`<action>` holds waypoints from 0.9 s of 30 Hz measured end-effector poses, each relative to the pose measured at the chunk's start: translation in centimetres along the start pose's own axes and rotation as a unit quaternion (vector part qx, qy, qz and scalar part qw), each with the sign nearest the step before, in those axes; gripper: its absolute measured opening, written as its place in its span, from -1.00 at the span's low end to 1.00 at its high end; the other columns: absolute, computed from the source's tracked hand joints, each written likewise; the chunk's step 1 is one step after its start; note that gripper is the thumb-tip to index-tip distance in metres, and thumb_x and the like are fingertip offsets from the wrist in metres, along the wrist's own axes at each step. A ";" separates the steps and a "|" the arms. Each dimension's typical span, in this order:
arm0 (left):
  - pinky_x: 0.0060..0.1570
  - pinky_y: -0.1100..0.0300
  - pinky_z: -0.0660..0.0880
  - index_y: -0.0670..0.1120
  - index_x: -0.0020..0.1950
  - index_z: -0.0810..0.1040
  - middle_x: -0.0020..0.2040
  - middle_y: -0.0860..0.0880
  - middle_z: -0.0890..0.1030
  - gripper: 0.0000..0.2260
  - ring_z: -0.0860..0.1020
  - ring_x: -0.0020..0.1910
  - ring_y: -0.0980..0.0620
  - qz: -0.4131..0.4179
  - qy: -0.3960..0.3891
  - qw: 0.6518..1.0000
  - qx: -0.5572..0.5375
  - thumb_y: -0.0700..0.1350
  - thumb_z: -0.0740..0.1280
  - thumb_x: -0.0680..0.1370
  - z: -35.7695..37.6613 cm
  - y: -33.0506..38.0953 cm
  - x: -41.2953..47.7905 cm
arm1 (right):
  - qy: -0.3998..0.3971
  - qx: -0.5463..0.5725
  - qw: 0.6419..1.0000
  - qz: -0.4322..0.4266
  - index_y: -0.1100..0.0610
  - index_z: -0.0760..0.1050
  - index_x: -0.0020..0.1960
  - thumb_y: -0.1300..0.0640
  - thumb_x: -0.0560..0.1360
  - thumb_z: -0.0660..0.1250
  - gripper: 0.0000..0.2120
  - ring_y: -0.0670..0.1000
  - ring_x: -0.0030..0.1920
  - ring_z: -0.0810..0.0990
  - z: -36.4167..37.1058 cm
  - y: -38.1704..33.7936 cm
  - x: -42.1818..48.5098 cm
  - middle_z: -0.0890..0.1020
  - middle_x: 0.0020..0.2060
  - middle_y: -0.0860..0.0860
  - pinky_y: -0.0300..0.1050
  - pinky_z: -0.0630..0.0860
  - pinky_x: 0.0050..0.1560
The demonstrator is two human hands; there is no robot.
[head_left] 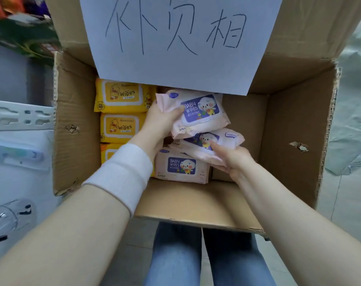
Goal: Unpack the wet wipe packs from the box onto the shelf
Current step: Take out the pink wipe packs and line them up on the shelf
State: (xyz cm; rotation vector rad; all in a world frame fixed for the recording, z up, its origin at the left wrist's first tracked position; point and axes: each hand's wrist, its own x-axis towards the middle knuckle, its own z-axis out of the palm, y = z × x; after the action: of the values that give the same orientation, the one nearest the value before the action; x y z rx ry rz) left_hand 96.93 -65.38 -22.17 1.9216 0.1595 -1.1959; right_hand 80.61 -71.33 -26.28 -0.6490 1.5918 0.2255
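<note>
While both hands work inside the cardboard box (76, 141), the head view shows each one clamped on its own pack. The left hand (161, 120) grips the left short end of the upper pink pack (198, 112), thumb on the printed face. This pack is raised and tilted. The right hand (231, 159) pinches the near right edge of the second pink pack (214, 141), which lies directly beneath the upper one and touches it. A third pink pack (183, 168) lies flat on the box floor, held by neither hand. Three yellow packs (121, 96) form a column along the left wall; the nearest is partly hidden by the white sleeve (124, 172).

The long axis of both held packs runs roughly left to right across the box. A white slotted shelf rail (20, 116) lies outside the left wall, so the left hand is the nearer one. The transfer will probably require lifting each pack clear of that wall, then moving it leftward. The right arm would have to reach across.
</note>
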 end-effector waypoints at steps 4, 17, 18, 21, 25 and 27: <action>-0.08 0.10 0.63 -0.20 0.33 0.41 0.16 -0.18 0.60 -0.62 0.63 0.01 -0.07 0.020 -0.004 0.997 -0.068 -0.22 0.34 0.52 -4.8 -0.5 -6.5 | -0.001 0.004 1.000 -0.003 0.21 0.48 0.23 0.13 0.35 0.51 -0.51 0.12 -0.02 0.66 -3.5 0.8 -4.4 0.64 0.08 0.15 0.09 0.61 0.01; -0.15 0.16 0.61 0.00 0.01 0.53 -0.15 0.12 0.70 -0.86 0.67 -0.13 0.13 0.253 0.191 0.923 -0.218 -0.22 0.30 0.53 -20.2 -4.9 -42.8 | -0.290 -0.206 0.915 -0.190 0.12 0.46 0.20 0.00 0.17 0.47 -0.38 0.00 -0.05 0.69 -5.9 5.5 -32.1 0.67 0.04 0.05 -0.22 0.63 -0.29; -0.14 0.16 0.61 0.00 0.01 0.53 -0.14 0.12 0.70 -0.87 0.67 -0.12 0.14 0.273 0.213 0.913 -0.218 -0.21 0.32 0.52 -21.8 -5.3 -45.8 | -0.308 -0.216 0.903 -0.205 0.12 0.48 0.16 0.00 0.14 0.47 -0.40 -0.04 -0.12 0.71 -5.6 6.3 -34.8 0.68 -0.03 0.02 -0.27 0.60 -0.33; -0.05 0.12 0.61 -0.02 0.02 0.55 -0.13 0.12 0.71 -0.83 0.66 -0.08 0.11 0.326 0.279 0.874 -0.228 -0.14 0.37 0.44 -26.6 -7.3 -55.1 | -0.387 -0.228 0.863 -0.231 0.11 0.50 0.05 -0.01 0.06 0.52 -0.41 -0.07 -0.19 0.71 -4.1 9.1 -41.9 0.73 -0.18 -0.03 -0.28 0.60 -0.32; 0.01 0.12 0.60 -0.11 0.12 0.52 -0.08 0.08 0.70 -0.58 0.66 -0.03 0.09 0.387 0.345 0.818 -0.251 0.02 0.47 0.33 -32.6 -11.3 -65.8 | -0.443 -0.252 0.819 -0.262 0.09 0.49 0.00 0.04 0.07 0.46 -0.49 -0.10 -0.22 0.71 -0.7 13.4 -50.6 0.73 -0.26 -0.08 -0.27 0.61 -0.31; 0.05 0.09 0.59 -0.12 0.13 0.52 -0.04 0.05 0.70 -0.54 0.65 0.01 0.05 0.397 0.384 0.792 -0.261 0.06 0.46 0.31 -35.4 -14.5 -70.3 | -0.462 -0.269 0.798 -0.279 0.09 0.50 0.03 0.07 0.09 0.47 -0.49 -0.09 -0.21 0.71 1.3 15.9 -54.4 0.73 -0.23 -0.06 -0.27 0.61 -0.31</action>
State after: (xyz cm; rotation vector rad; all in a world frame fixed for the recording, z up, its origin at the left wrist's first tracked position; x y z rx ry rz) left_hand 76.03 -9.59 31.29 1.5725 0.0737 0.2249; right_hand 73.36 -42.92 22.27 -1.1867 0.3298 0.4704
